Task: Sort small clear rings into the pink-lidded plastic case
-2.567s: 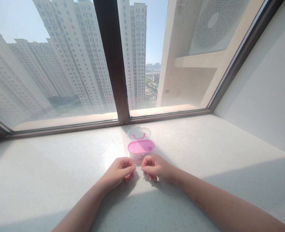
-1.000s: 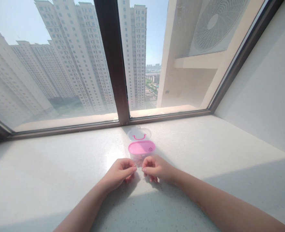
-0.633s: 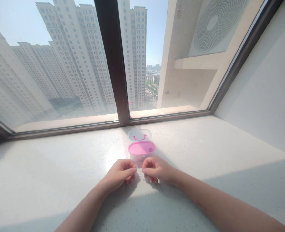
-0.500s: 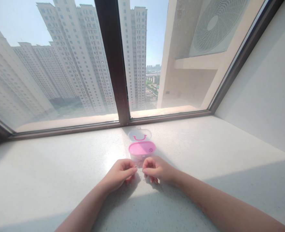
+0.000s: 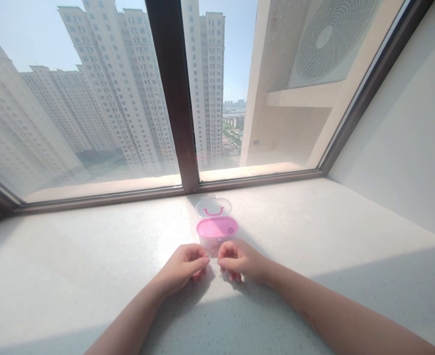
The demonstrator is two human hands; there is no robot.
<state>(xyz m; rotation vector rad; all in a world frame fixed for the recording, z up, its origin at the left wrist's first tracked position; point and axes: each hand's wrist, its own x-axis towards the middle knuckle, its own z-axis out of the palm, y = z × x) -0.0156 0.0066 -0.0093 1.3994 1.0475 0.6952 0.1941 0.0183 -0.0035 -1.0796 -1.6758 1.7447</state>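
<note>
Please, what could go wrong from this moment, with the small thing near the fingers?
Two possible risks. The small, thin ring at the fingertips of the left hand looks pale; if it slips, it might be hard to find on the pale, speckled sill. Also, both hands are close in front of the pink box, so a forward bump could perhaps push it toward the window frame.

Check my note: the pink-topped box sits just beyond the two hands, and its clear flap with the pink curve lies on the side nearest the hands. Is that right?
Not quite: the head view shows the clear flap on the window side of the pink-topped box. The box does sit just beyond the left hand and right hand.
</note>
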